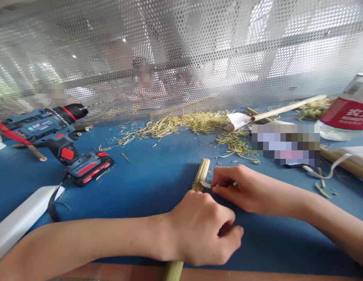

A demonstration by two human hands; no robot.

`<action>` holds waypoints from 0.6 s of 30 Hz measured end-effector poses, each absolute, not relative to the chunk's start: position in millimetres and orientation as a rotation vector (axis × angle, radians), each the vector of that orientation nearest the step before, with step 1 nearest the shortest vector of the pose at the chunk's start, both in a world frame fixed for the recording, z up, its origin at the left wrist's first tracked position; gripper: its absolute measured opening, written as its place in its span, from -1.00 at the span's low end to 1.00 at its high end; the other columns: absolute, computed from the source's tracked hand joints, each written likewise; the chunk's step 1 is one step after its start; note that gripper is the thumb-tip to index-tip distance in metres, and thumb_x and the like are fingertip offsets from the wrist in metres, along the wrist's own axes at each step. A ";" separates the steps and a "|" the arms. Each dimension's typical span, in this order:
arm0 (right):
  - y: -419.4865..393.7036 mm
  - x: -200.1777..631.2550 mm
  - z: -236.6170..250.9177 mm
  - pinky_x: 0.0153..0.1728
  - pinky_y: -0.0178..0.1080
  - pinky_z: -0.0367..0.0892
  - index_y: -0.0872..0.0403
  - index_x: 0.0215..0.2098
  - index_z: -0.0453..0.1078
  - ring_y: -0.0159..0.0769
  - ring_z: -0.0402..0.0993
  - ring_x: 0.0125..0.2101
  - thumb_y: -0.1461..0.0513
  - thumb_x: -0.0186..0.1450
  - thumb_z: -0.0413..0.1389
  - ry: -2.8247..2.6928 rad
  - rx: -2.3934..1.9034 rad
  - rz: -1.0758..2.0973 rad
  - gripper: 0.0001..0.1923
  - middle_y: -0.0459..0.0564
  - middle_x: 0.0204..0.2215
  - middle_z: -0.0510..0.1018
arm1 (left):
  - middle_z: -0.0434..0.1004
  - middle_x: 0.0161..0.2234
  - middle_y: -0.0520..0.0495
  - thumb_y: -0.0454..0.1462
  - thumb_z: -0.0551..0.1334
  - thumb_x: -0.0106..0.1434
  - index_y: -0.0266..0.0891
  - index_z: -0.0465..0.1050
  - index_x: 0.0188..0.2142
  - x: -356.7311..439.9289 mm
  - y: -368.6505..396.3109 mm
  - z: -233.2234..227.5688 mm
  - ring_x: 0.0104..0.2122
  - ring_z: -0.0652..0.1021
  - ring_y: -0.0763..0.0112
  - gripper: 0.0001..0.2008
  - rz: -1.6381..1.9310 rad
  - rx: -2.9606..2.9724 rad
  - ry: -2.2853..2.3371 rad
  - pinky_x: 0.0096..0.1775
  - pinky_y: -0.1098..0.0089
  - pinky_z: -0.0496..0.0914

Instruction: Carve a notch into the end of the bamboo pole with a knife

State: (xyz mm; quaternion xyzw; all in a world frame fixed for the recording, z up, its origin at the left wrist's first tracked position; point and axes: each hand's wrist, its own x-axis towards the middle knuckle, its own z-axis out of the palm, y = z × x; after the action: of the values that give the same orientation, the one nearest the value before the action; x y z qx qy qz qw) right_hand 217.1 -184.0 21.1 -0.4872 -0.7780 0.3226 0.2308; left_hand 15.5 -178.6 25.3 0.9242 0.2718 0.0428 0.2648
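Head view — bamboo stick [201,171] inside left grip [203,228]

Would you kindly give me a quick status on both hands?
Left hand gripping bamboo stick. Right hand pinching white strip against it. Shavings lie beyond.

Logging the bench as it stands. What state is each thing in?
Bamboo stick: lying on the blue table, gripped.
Left hand: closed around the bamboo stick.
Right hand: pinching a small white strip against the stick.
Cordless drill: on its side, bit fitted, unheld.
Shavings: scattered along the mesh screen.
Water bottle: at right edge, cap out of view.
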 end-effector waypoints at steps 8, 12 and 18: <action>-182.8 218.1 19.1 -0.50 -0.30 0.17 0.04 -0.28 0.45 -0.37 0.30 -0.49 0.16 0.48 0.12 -2.105 -1.396 0.996 -0.81 -0.12 -0.48 0.59 | 0.52 -0.57 -0.02 -0.10 0.22 0.35 -0.18 0.38 -0.54 15.9 -179.7 26.4 -0.49 0.53 0.27 -0.64 0.116 2.549 0.700 -0.42 0.30 0.14; -183.9 218.7 18.2 -0.48 -0.30 0.20 0.04 -0.25 0.44 -0.36 0.33 -0.46 0.16 0.50 0.13 -2.078 -1.390 1.033 -0.83 -0.10 -0.44 0.58 | 0.53 -0.58 -0.05 -0.14 0.24 0.35 -0.20 0.41 -0.56 14.7 -179.6 24.7 -0.49 0.59 0.23 -0.64 0.176 2.556 0.678 -0.43 0.29 0.16; -182.0 221.8 18.3 -0.44 -0.30 0.24 0.05 -0.24 0.43 -0.34 0.38 -0.42 0.15 0.53 0.13 -2.074 -1.364 1.061 -0.81 -0.07 -0.40 0.59 | 0.54 -0.58 -0.06 -0.15 0.26 0.35 -0.21 0.47 -0.55 14.9 -180.6 19.5 -0.51 0.61 0.23 -0.65 0.261 2.592 0.676 -0.46 0.30 0.16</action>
State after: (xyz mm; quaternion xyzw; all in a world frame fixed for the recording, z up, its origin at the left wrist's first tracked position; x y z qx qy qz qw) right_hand 221.8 -182.0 18.3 -0.4930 -0.7496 0.3835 0.2191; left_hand 14.9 -180.6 19.5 0.9388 0.2447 0.0946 0.2234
